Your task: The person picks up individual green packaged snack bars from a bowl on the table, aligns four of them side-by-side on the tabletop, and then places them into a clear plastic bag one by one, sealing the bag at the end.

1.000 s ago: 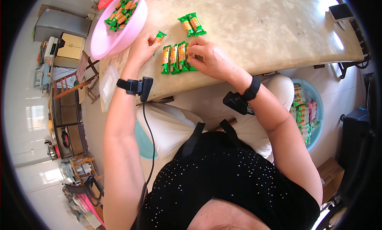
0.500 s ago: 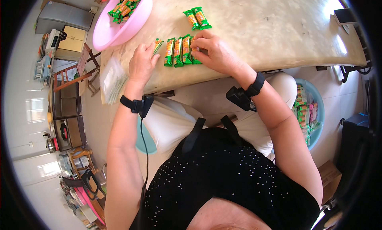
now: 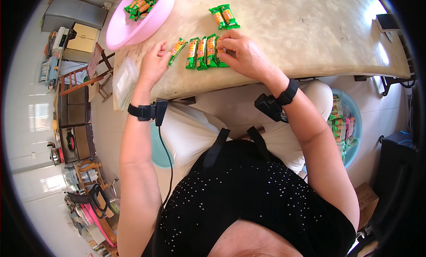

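Note:
A row of green and orange snack packets lies side by side near the table's front edge. My right hand rests on the right end of that row, fingers curled over the last packet. My left hand lies on the table with fingers touching a single packet lying slanted just left of the row. Two more packets lie together farther back on the beige table.
A pink bowl holding several more packets stands at the table's back left. A clear plastic bag hangs at the table's left corner. A blue basin with packets sits on the floor at my right. Chairs and furniture stand at left.
My left hand has drawn the single packet down beside the row. My right hand stays on the row's right end. The view has shifted slightly.

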Motion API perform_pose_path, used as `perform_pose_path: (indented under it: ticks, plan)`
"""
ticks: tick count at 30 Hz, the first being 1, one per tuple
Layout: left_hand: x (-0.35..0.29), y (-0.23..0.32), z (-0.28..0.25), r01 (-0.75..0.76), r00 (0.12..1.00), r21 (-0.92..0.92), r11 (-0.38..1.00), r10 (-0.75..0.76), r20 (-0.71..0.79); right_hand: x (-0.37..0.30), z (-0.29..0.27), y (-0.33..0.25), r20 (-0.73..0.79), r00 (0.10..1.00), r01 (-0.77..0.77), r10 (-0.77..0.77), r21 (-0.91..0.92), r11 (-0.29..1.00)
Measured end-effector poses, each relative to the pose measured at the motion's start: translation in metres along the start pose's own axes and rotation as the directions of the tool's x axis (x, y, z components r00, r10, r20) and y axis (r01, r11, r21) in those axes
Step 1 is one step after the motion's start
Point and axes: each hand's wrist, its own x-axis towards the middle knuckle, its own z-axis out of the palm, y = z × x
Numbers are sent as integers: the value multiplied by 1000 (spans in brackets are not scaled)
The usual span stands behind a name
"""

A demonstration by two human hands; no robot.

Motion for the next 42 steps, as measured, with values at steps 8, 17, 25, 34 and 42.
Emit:
perform_pose_path:
  ticks: [8, 17, 25, 34, 42]
  plan:
    - [-12, 46, 24, 160, 986, -123, 979, -153, 64, -2, -4, -2, 24, 1000, -18, 19, -23, 1000]
    - [-27, 48, 33, -364, 915, 357, 860, 401, -33, -1, -5, -11, 27, 996, 93, -91, -82, 992]
    - [-41, 64, 57, -480, 875, 267, 835, 433, 218, -4, -1, -9, 193, 951, 281, -242, -211, 936]
    - [22, 86, 33, -572, 818, 372, 731, 545, 187, -3, -2, -3, 113, 960, 272, -256, -157, 949]
    - [94, 111, 62, -695, 719, 262, 670, 645, 258, -2, 0, -2, 37, 967, 254, -252, -118, 960]
